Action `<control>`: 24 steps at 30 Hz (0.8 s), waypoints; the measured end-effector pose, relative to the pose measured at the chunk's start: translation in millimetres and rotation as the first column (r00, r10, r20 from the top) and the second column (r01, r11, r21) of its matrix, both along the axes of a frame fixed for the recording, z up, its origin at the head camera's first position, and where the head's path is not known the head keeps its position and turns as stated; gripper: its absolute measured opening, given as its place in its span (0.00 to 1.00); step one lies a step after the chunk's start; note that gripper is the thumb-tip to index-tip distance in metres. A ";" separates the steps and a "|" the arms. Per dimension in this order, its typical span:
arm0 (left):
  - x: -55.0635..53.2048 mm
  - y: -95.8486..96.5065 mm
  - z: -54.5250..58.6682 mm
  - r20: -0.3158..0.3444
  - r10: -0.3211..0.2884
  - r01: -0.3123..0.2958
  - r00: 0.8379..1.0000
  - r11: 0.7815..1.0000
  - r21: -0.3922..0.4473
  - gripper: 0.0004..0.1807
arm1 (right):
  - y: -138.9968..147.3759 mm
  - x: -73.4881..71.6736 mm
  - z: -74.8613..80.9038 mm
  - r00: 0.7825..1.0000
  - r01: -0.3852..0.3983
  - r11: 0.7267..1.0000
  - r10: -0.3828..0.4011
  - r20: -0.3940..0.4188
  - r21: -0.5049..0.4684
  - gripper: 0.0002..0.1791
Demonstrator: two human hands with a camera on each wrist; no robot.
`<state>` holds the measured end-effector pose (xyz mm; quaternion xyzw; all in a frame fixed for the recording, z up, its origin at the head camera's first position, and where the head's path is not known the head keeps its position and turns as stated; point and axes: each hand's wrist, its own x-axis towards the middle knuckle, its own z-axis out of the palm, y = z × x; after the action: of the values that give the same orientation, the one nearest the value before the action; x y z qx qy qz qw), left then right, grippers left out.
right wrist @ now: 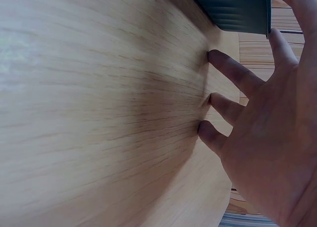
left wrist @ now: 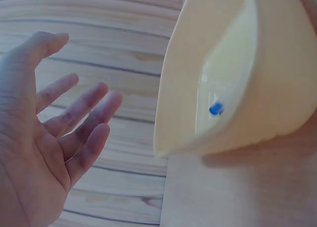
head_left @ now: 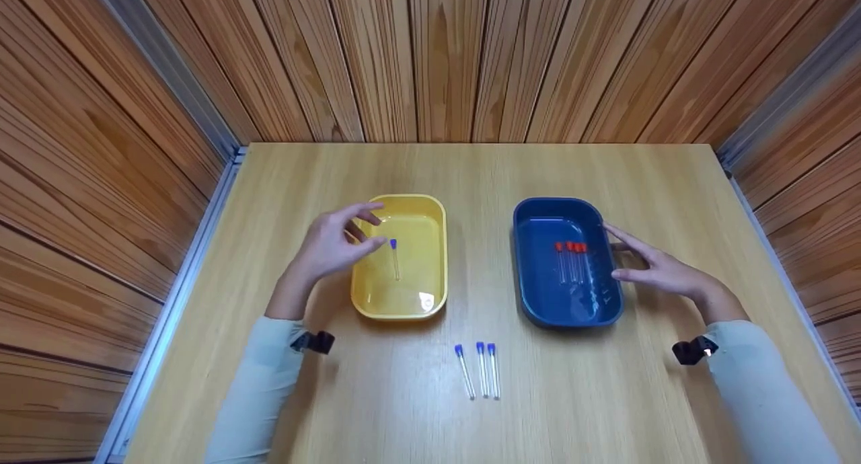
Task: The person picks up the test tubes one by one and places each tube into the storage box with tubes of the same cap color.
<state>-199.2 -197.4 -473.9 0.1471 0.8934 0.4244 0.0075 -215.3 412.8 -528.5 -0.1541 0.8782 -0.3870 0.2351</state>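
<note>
My left hand hovers over the left rim of a yellow tray, its fingers loosely bent and nothing between them. In that tray lies one thin clear tube with a blue cap; the left wrist view shows mainly its blue cap. At the right side of a dark blue tray, the thumb and index finger of my right hand touch or nearly touch the rim. Its other fingers reach down to the tabletop in the right wrist view. Several red-capped tubes lie side by side inside the blue tray.
Three blue-capped tubes lie on the wooden table in front of and between the trays. Wood-plank walls close off the back and both sides, with metal strips along the corners.
</note>
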 end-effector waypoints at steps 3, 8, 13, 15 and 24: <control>-1.4 -7.1 -0.1 0.008 0.026 -0.026 1.000 1.000 0.005 0.32 | 0.9 0.4 -0.2 1.000 -0.004 1.000 0.004 -0.007 -0.003 0.53; -1.5 -13.7 -5.3 0.020 0.045 -0.046 0.999 0.999 0.012 0.32 | 1.4 0.1 -0.2 1.000 -0.008 1.000 0.008 -0.014 -0.001 0.53; 0.1 -17.5 -13.3 0.035 0.058 -0.058 0.998 0.998 0.026 0.31 | 0.4 -0.8 -0.7 1.000 -0.011 1.000 0.011 -0.015 -0.003 0.52; 0.5 -18.9 -17.0 0.042 0.061 -0.062 0.997 0.998 0.027 0.32 | 0.3 -0.5 -0.6 1.000 -0.007 1.000 0.007 -0.008 0.001 0.52; 2.3 -29.4 -33.8 0.111 0.059 -0.062 0.992 0.998 0.015 0.37 | 0.4 0.5 1.4 0.999 0.007 1.000 -0.007 0.031 -0.007 0.53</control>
<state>-196.9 -226.8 -507.8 0.0964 0.8918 0.4400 0.0426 -214.9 413.2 -527.1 -0.1458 0.8736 -0.3931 0.2469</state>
